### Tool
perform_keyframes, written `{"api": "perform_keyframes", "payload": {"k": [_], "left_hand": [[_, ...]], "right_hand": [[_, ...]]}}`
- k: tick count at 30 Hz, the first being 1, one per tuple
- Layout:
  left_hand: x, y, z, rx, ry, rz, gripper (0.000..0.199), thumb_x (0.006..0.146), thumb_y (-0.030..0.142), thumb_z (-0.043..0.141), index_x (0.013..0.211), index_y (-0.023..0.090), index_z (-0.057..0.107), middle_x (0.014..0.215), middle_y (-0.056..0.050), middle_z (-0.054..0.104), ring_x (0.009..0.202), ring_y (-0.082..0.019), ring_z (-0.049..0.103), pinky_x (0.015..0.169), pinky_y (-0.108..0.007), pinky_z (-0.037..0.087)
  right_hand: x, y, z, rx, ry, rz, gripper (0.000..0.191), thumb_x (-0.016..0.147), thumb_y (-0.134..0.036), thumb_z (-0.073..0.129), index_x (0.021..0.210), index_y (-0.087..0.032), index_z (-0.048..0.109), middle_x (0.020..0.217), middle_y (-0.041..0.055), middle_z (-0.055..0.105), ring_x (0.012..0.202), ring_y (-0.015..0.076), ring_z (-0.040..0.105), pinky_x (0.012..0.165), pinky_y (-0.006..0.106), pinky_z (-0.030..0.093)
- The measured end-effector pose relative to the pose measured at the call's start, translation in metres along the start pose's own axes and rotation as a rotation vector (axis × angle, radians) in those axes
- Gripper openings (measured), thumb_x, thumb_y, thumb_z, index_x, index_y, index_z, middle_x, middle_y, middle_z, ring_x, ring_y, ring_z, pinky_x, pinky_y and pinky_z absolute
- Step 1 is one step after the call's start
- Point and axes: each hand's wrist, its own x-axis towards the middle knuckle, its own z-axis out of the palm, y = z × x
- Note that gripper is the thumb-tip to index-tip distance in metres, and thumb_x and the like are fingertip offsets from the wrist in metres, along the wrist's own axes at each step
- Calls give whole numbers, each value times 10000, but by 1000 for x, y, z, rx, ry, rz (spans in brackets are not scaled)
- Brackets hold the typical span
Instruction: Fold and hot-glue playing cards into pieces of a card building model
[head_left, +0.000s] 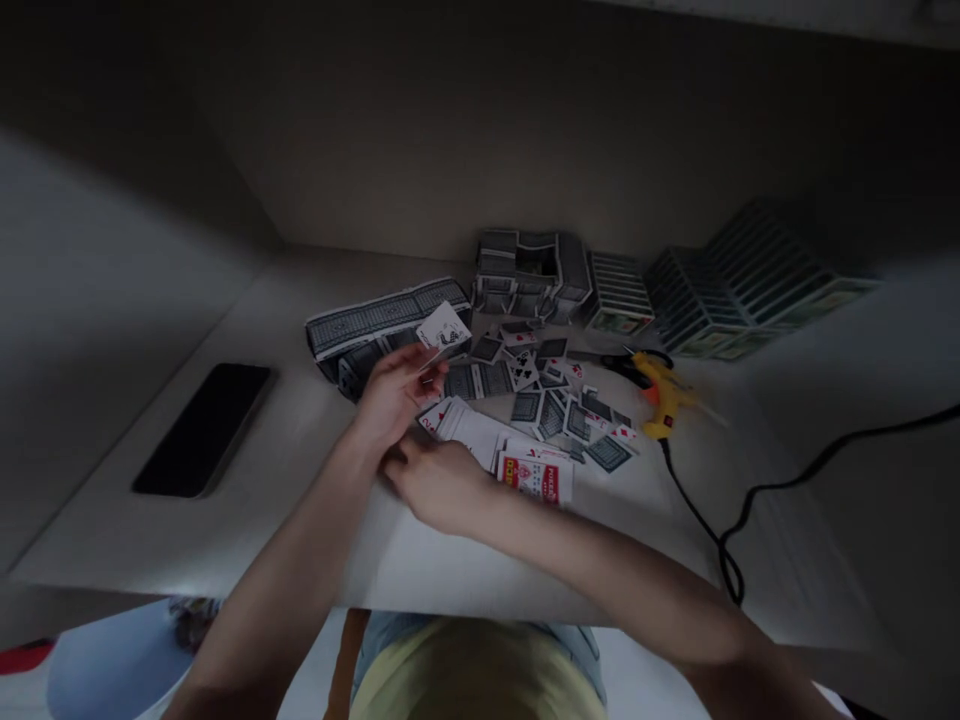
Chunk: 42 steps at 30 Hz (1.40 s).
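Note:
My left hand [396,395] is raised over the desk, thumb and fingers pinching a playing card [444,328] that shows a black figure. A thin card edge also shows between these fingers. Just below the left wrist, my right hand [439,483] is curled low over the desk, its fingertips partly hidden, so what they grip cannot be made out. Beside it lies a fanned pile of cards [472,432], with a red and white poker card [534,478] at its right. Behind the left hand stands a long box-like piece built from patterned cards [390,312].
Loose and cut cards [559,400] lie scattered to the right. A yellow glue gun [664,395] rests there with its black cord [739,500]. Card-built structures [532,270] and striped card stacks [757,280] line the back. A black phone [204,430] is at left.

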Motion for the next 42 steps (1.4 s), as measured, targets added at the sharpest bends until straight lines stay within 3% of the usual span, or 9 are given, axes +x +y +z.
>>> {"api": "perform_keyframes", "payload": {"k": [7,10,17,26,32,38,42], "left_hand": [[-4,5,6,227,-20,16,187,599,257,701,659,136,571,592,3,601,470,-63,498,423,-168,323],[-4,3,6,281,-23,11,186,608,261,702,670,137,577,591,12,588,477,-60,495,433,-167,322],[3,-1,-1,335,-9,1,237,593,307,724,703,137,600,626,14,593,497,-63,502,462,-174,358],[6,-3,-5,414,102,146,285,577,359,734,731,143,629,675,2,614,525,-72,513,467,-172,400],[0,11,-10,460,63,245,180,634,312,710,722,166,654,657,-6,625,537,-90,525,472,-188,405],[2,11,-13,492,75,269,170,640,302,703,731,164,663,676,-12,635,565,-104,542,498,-200,409],[4,7,-13,536,49,281,163,657,310,691,710,160,657,646,-7,623,543,-101,525,497,-200,401]], "right_hand": [[27,-6,11,8,-95,138,237,819,-86,410,882,-122,635,832,122,656,753,204,621,556,294,483],[30,-8,15,32,-70,170,236,810,-78,424,847,-119,653,802,125,667,721,199,630,543,286,478],[26,-16,26,25,94,213,224,802,-93,428,899,-70,628,891,199,638,688,214,632,487,285,477],[28,-19,32,5,177,282,268,837,-106,354,982,-58,574,1023,238,606,706,204,633,484,281,492],[29,-20,28,-34,137,247,346,870,-188,341,1194,-112,436,1359,285,339,741,198,639,492,291,497],[32,-21,28,-21,114,252,353,879,-159,313,1181,-34,445,1310,326,378,837,230,635,528,303,501],[30,-22,29,-21,145,247,341,865,-144,348,1152,-20,484,1286,305,425,820,223,633,539,297,504]]}}
